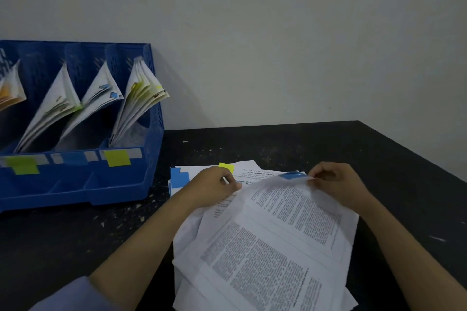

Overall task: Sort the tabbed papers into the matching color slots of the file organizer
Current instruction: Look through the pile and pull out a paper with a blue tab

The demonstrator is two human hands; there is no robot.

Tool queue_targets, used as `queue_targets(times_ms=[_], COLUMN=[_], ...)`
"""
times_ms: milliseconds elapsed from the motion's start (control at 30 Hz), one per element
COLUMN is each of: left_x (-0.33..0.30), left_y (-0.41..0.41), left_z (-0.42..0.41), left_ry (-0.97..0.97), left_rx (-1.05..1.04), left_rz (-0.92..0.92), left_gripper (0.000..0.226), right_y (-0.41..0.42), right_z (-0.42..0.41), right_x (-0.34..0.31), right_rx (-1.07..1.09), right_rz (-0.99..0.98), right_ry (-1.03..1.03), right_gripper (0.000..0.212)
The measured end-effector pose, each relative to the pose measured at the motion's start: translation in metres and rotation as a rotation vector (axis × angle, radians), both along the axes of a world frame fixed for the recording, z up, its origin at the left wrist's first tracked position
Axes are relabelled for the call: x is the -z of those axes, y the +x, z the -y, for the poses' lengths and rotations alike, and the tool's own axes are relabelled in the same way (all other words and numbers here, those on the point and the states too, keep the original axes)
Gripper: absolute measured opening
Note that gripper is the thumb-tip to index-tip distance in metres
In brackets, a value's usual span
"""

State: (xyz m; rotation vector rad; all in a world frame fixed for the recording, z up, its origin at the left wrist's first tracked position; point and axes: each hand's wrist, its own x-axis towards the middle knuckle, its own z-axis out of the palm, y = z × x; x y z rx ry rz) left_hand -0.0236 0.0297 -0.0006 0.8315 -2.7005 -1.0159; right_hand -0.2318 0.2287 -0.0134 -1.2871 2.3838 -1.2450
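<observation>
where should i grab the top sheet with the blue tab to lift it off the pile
Pinch the top sheet at its far edge beside the blue tab, coming from the right: that edge already curls up off the pile, where the right hand grips it.
</observation>
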Motion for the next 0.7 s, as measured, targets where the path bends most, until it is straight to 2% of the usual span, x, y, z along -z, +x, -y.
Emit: queue_targets(times_ms=[233,333,467,600,700], left_x=[-0.006,-0.004,0.0,-0.002,0.003], left_y=[0.006,0.008,0.019,0.036,0.054], left_z=[-0.004,-0.004,0.007,0.021,0.041], left_ry=[0.222,0.289,0.214,0.255,0.168], left_rx=[0.189,0.139,0.0,-0.023,-0.146], left_rz=[-0.256,-0.357,-0.515,-0.499,-0.41], left_gripper=[0.028,0.029,0.016,0.007,0.026], right_y=[0.002,0.011,0.028,0.046,0.049], right_z=[0.034,0.056,0.085,0.105,0.118], right_x=[-0.022,-0.025,-0.031,-0.039,-0.041], right_rx=[-0.144,-0.186,-0.274,-0.408,-0.415], right_rz=[-0.02,-0.047,-0.046,-0.042,-0.036], right_ry=[0.015,0.038,0.017,0.048,0.116], right_gripper=[0.034,0.034,0.024,0.018,0.019])
